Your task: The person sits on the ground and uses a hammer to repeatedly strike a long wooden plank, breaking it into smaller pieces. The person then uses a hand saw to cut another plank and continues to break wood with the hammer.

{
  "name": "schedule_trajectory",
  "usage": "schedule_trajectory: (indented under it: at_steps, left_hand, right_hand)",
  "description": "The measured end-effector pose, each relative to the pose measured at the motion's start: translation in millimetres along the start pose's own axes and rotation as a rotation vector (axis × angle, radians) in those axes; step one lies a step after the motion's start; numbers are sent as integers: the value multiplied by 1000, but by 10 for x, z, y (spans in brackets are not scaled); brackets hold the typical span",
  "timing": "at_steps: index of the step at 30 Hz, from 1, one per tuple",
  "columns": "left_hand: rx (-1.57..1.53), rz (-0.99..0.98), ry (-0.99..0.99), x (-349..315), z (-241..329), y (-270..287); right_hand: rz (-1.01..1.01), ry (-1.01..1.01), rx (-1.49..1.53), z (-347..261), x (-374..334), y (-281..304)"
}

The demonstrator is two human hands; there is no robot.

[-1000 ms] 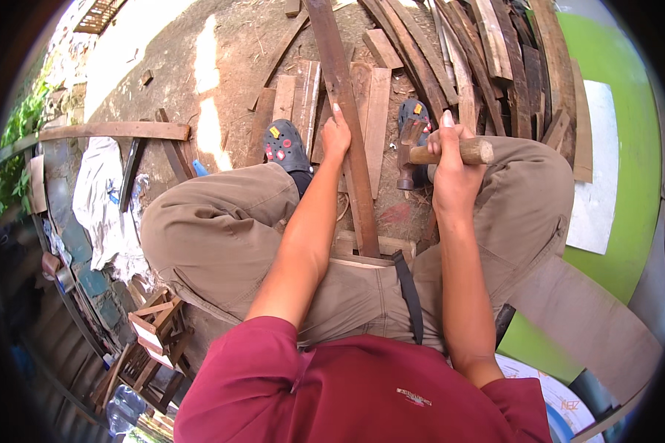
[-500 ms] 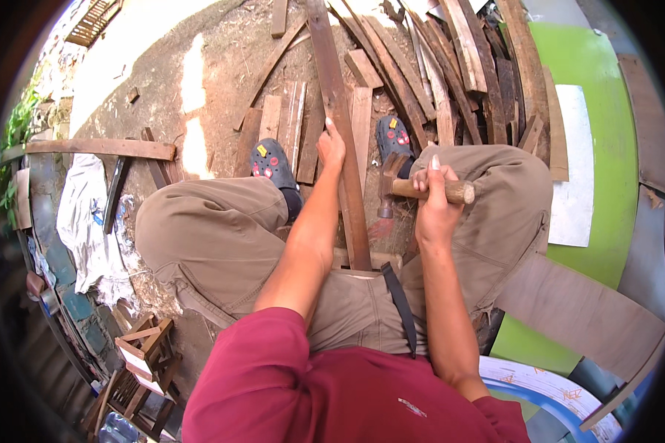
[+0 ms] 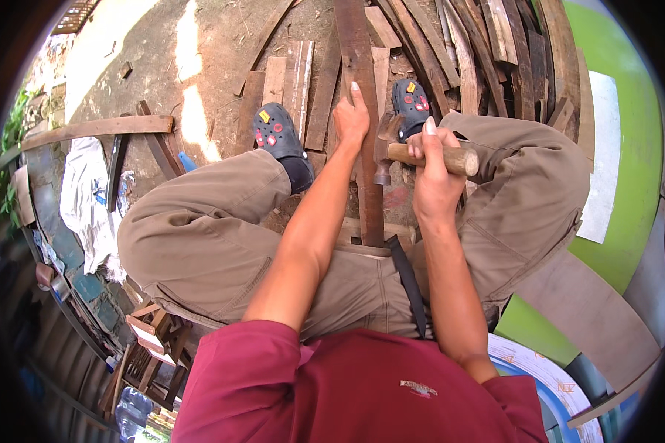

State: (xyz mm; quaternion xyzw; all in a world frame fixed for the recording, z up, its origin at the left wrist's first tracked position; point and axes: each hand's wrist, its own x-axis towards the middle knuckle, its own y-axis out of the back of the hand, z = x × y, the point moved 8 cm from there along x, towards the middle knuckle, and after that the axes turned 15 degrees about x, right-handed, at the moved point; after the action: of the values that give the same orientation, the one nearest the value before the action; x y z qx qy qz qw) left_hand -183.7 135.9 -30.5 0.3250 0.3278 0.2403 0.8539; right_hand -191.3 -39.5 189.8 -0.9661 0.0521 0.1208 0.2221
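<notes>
- Plainly, the dark-brown plank (image 3: 358, 55) lies with its long axis running lengthwise, away from the person's lap and between the legs, its near end low in front of the trousers (image 3: 192, 221).
- Of the two, the left hand (image 3: 352, 118) is nearer: it grips the plank at its left edge, thumb laid along the wood and pointing away from the body; the fingers underneath are mostly hidden.
- The right hand (image 3: 436, 166) sits to the right of the plank, apart from it, closed around the wooden-handled hammer (image 3: 399, 153), with its thumb raised.
- Crosswise is how the hammer's handle lies: it points leftward from the right hand, roughly square to the plank.
- The steel hammer head (image 3: 383, 151) comes at the plank's right edge, nearer the lap than the left hand's thumb; whether it touches the wood or hangs above it, I cannot tell.
- Beyond the hands, the left clog (image 3: 277, 131) and the right clog (image 3: 411, 100) stand on either side of the plank, well apart.
</notes>
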Motion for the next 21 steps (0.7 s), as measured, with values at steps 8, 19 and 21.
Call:
schedule_trajectory:
  at_steps: [8, 19, 21]
  left_hand:
    - [29, 39, -88, -49, 537, 229]
    - [113, -195, 92, -939, -835, -380]
    - [87, -199, 115, -1022, -874, -343]
  right_hand:
    - [32, 61, -54, -147, -28, 122]
    - [55, 45, -37, -84, -3, 152]
    - [49, 24, -59, -81, 4, 134]
